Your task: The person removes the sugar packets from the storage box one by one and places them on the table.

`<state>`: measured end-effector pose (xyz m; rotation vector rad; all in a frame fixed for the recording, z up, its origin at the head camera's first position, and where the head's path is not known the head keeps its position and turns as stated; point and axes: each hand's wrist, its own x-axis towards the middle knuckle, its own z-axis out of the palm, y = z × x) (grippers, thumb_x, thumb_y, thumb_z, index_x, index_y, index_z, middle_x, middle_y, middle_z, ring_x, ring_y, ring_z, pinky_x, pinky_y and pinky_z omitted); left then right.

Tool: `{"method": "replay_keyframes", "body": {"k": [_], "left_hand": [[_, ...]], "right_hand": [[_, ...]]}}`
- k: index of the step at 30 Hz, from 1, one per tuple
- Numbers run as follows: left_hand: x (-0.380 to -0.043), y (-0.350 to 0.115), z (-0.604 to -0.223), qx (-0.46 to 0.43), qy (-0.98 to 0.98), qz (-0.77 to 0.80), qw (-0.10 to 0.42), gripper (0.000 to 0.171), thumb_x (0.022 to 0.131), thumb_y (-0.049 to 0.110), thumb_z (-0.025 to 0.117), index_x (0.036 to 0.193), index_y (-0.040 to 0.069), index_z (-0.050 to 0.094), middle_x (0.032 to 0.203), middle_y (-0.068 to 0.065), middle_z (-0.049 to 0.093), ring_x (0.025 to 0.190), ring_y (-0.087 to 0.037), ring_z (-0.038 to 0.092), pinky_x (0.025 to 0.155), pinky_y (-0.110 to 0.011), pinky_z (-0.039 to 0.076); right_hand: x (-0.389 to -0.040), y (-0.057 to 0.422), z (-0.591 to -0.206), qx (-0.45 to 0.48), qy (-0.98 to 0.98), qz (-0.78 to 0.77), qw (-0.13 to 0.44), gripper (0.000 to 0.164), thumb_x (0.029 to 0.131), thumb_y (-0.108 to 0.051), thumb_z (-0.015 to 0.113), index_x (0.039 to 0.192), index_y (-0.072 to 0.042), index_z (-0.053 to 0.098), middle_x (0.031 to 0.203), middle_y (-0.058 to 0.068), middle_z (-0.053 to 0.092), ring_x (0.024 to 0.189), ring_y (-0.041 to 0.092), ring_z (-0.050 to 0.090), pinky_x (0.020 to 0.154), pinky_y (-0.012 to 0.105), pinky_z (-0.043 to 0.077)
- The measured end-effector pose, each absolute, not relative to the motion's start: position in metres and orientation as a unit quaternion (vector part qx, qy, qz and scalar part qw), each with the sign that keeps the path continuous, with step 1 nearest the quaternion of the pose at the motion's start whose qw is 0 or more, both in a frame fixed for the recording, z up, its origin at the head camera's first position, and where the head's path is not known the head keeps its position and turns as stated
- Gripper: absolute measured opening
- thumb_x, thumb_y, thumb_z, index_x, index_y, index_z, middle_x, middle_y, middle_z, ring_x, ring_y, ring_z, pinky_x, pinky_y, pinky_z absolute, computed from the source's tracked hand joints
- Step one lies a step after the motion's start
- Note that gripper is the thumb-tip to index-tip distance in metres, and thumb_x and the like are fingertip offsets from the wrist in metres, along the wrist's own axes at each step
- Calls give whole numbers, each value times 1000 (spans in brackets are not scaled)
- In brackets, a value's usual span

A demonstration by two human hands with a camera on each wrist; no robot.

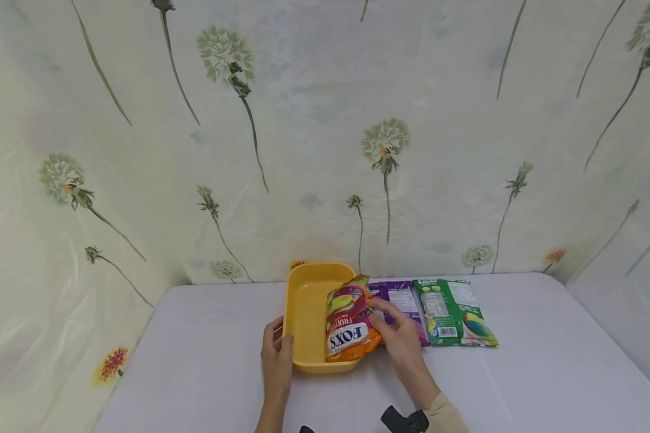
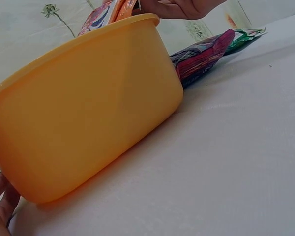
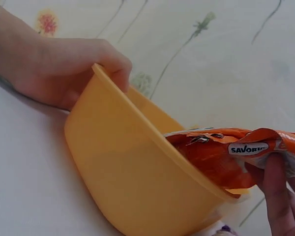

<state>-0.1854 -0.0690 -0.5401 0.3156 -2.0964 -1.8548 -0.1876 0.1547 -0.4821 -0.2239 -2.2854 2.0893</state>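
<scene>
My left hand [image 1: 277, 355] holds the near left side of a yellow plastic tub [image 1: 306, 313], thumb hooked over the rim, as the right wrist view also shows. My right hand [image 1: 401, 343] grips an orange and red Fox's Fruits candy bag [image 1: 349, 319] by its right side. The bag slants over the tub's right rim, its lower end partly inside the opening. In the right wrist view, fingers [image 3: 278, 196] press against the bag's orange back [image 3: 211, 162]. The tub's outer wall [image 2: 93, 113] fills much of the left wrist view.
Just right of the tub lies a purple candy bag [image 1: 406, 300], partly covered by my right hand. Beside it is a green candy bag [image 1: 455, 313], flat on the white table [image 1: 211, 361]. A flower-printed curtain [image 1: 314, 150] rises behind the table's back edge.
</scene>
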Motion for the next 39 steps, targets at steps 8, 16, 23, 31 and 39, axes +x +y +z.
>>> {"method": "replay_keyframes", "body": {"k": [8,16,23,31,39], "left_hand": [[-185,-70,-543,96,-734,-650,171,37,90,6,50,126,16,53,124,-4,59,111,-19,58,93,-27,49],[-185,-70,-543,93,-736,-647,173,38,90,7,50,126,17,53,123,-2,59,111,-17,58,92,-27,48],[-184,-70,-542,84,-733,-651,179,37,91,6,50,127,15,53,125,-5,58,113,-19,57,93,-25,47],[-185,-69,-543,88,-730,-654,176,38,90,7,51,127,17,53,123,-4,59,111,-19,57,90,-23,47],[-184,-69,-541,104,-728,-658,161,38,90,9,51,126,20,53,122,1,58,109,-14,57,90,-25,48]], "right_hand": [[-184,164,-483,-67,-721,689,21,34,92,-26,60,126,-24,60,143,-3,41,130,27,42,98,34,49],[-181,172,-483,-69,-699,711,18,40,91,-31,61,129,-21,57,143,-1,40,126,27,45,89,21,52],[-179,178,-481,-79,-674,735,8,44,91,-33,60,132,-20,54,144,-1,37,127,26,43,88,20,52],[-177,183,-479,-87,-636,766,-5,48,90,-31,62,135,-17,51,146,-2,34,130,24,40,90,18,50],[-172,186,-477,-103,-624,774,-20,49,89,-29,63,135,-18,51,148,-2,32,132,24,37,90,17,50]]}}
